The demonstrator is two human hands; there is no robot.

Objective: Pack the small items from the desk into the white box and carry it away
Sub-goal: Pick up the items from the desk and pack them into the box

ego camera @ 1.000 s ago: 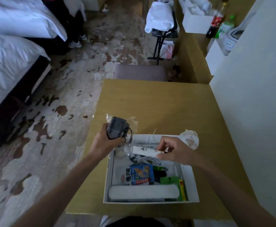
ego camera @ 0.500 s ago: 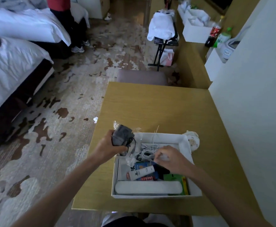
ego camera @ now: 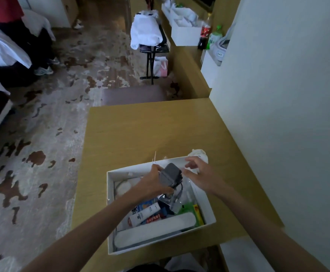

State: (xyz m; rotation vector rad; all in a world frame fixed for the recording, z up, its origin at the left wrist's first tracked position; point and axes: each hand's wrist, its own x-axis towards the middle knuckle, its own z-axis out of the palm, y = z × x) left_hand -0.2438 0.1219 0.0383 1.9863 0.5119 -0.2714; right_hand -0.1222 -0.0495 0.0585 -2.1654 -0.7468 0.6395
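- The white box (ego camera: 209, 210) sits on the desk (ego camera: 140, 130) near its front edge, towards the right front corner, open-topped and already well filled.
- The left hand (ego camera: 152, 183) is clamped around a dark grey adapter (ego camera: 171, 174) in a clear plastic bag, holding it over the far right part of the box, just inside the far rim; a short black lead dangles from it into the box.
- The adapter's long axis runs roughly from the near left to the far right of the box, tilted up at the far end.
- The right hand (ego camera: 197, 171) hovers at the far right corner of the box, fingers spread and closed on nothing that I can make out, though its fingertips may brush the bag.
- Just beyond that corner, on the desk, lies a pale crumpled item (ego camera: 198, 154), partly hidden behind the right hand; it looks like the last loose piece still outside the box.
- Inside, a long white case (ego camera: 156, 227) lies along the near wall, with a white tube (ego camera: 144, 213) above it and green packets (ego camera: 194, 212) by the right wall.
- The free space lies straight below the adapter, so the coming move is probably a short drop and release.
- The right hand is the nearer one to the crumpled item, which lies just beyond its fingers.
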